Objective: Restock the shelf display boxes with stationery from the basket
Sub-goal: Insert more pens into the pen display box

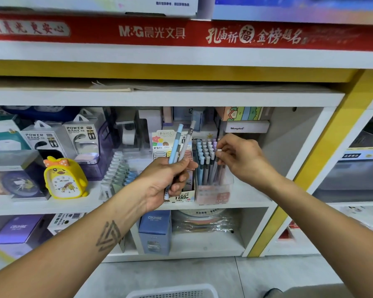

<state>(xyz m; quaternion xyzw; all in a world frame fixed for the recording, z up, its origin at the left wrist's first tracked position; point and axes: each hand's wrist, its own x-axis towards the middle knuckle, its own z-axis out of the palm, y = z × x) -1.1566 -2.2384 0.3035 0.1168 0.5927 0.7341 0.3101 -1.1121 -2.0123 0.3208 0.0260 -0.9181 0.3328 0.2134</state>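
My left hand grips a small bunch of pens, one light blue and one grey, held upright in front of the middle shelf. My right hand pinches the white cap of a single pen at the right side of a display box that stands on the shelf and holds several upright pastel pens. The white basket shows only its rim at the bottom edge, on the floor below my arms.
Left of the pen box stands another display box marked 100 and a tiered rack of small items. A yellow duck clock and power bank packs fill the shelf's left. Blue boxes sit on the lower shelf.
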